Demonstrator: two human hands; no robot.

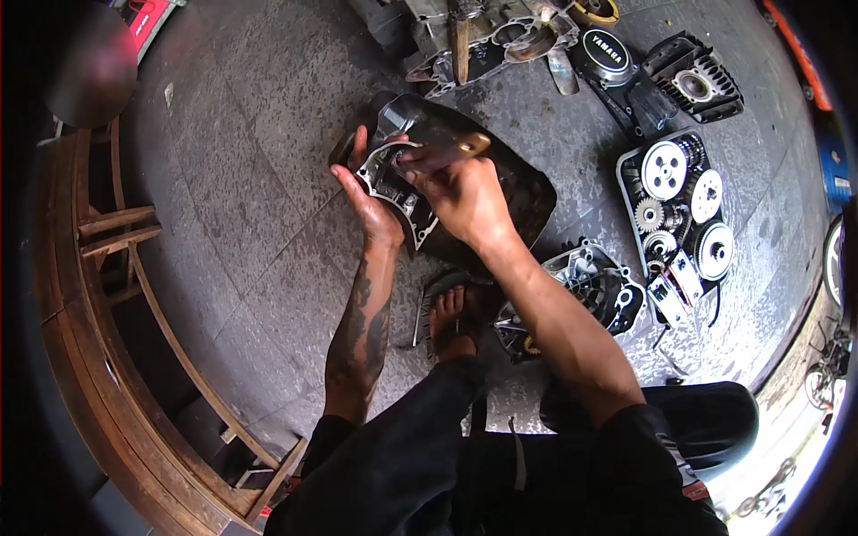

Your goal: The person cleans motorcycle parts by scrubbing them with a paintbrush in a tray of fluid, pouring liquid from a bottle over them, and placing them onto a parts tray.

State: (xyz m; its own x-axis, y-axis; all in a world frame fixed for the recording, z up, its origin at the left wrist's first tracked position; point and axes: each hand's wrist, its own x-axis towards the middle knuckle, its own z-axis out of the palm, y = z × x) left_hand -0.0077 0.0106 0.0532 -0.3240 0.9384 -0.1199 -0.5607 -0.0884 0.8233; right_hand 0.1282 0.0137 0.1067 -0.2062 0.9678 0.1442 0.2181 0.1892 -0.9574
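Observation:
My left hand [374, 210] holds up a metal engine cover [393, 183] from its left side, tilted, with its open inner side towards me. In my right hand [469, 201] is a brush-like tool with a wooden handle [469, 145]; its far end reaches inside the cover, where my fingers hide part of it. Beneath both hands lies a dark, shallow pan [527, 192] on the floor. Behind the cover sits a dark container-like shape [398, 116], partly hidden.
A tray [628, 210] of gears stands at the right. An open engine casing [594, 281] lies beside my right forearm. Farther off are an engine block [500, 40], a YAMAHA cover [606, 55] and a finned cylinder part [695, 82]. A wooden bench [98, 357] stands left.

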